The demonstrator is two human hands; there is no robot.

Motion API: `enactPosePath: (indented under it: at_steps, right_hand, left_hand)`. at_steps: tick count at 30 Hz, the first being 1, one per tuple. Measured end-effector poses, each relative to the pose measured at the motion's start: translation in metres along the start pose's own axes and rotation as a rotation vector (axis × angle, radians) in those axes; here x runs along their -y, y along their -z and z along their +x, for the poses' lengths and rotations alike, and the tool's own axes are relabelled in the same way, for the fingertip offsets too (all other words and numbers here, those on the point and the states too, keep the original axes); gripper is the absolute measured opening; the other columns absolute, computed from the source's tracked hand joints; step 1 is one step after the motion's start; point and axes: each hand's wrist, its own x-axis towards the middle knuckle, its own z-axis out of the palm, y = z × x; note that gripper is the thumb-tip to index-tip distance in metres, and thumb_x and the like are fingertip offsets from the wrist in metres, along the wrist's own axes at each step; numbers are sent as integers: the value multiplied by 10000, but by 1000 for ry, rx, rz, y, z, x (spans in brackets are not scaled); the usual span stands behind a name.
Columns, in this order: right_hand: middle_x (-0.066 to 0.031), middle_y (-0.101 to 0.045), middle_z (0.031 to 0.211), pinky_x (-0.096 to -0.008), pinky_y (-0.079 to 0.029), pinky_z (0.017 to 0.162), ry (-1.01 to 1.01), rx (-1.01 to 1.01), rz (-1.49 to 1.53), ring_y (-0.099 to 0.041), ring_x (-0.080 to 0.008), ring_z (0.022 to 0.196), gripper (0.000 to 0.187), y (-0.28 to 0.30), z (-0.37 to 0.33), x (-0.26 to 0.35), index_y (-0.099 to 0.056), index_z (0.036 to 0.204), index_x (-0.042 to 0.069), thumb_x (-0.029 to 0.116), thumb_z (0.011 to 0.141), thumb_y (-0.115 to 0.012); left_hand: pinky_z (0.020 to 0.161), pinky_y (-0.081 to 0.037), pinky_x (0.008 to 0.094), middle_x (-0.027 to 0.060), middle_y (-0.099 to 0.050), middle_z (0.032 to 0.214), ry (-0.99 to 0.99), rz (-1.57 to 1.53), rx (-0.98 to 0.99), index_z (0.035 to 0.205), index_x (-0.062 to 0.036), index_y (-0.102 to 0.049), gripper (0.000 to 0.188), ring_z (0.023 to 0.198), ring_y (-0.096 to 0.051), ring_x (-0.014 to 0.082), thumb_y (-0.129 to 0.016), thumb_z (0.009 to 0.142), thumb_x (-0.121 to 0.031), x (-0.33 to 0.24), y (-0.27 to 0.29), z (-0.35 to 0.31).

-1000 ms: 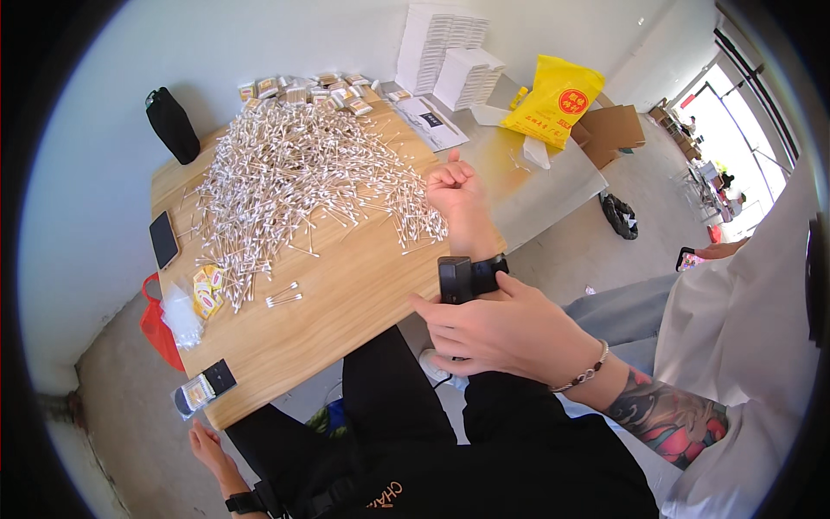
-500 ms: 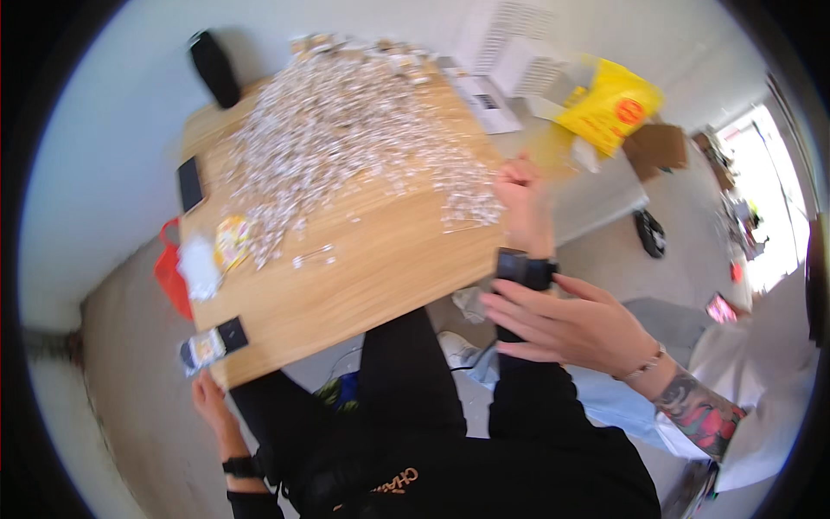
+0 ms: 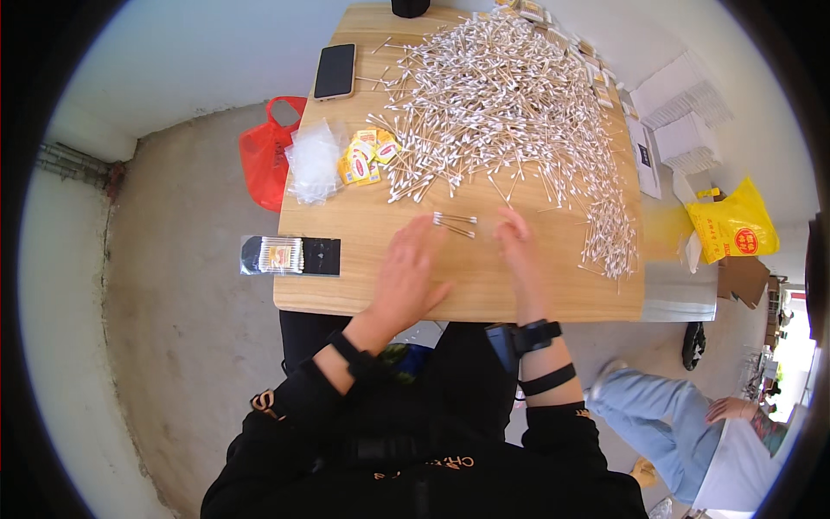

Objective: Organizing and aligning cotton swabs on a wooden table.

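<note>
My left hand [image 3: 406, 270] is over the near middle of the wooden table, fingers stretched out and thumb apart, holding nothing I can see. Beside its fingertips lie a few loose cotton swabs [image 3: 456, 225]. To their right is my right hand [image 3: 519, 238], smeared by motion, so its grip does not show clearly. A large heap of white-tipped cotton swabs [image 3: 510, 95] spreads over the far and right part of the table. At the left edge, a clear pouch of swabs [image 3: 278, 256] lies partly on a black flat piece [image 3: 323, 256].
Small yellow cards [image 3: 367, 157] and clear plastic bags [image 3: 313, 164] lie left of the heap, with a phone [image 3: 335, 72] farther back. A red bag [image 3: 266, 156] hangs at the left side. A yellow bag [image 3: 735, 223] is at right; another person [image 3: 683, 424] sits lower right.
The other person's hand has left my right wrist and drawn back to the lower right. My left hand has come from the table's left corner onto the tabletop. The view has shifted.
</note>
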Motion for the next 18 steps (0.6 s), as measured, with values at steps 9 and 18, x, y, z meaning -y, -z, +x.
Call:
enactPosePath:
  at_steps: [9,18]
  right_hand:
    - [-148,-574,915,-422,-480,724,291,114,-620,-585,-322,843,146,-39,-2,7,-668,956,96,187,857,-614]
    - [-143,-502,1007,-382,-474,750,617,23,-728,-562,-300,873,268,-138,-8,60,-624,1105,79,192,862,-633]
  left_hand:
    - [1160,-189,455,164,-275,1530,-91,371,166,1440,4,-323,915,1436,-231,277,-682,750,-477,25,-59,23]
    - [1147,-187,496,164,-302,1522,103,435,320,1439,28,-313,916,1427,-263,298,-643,764,-496,18,3,-39]
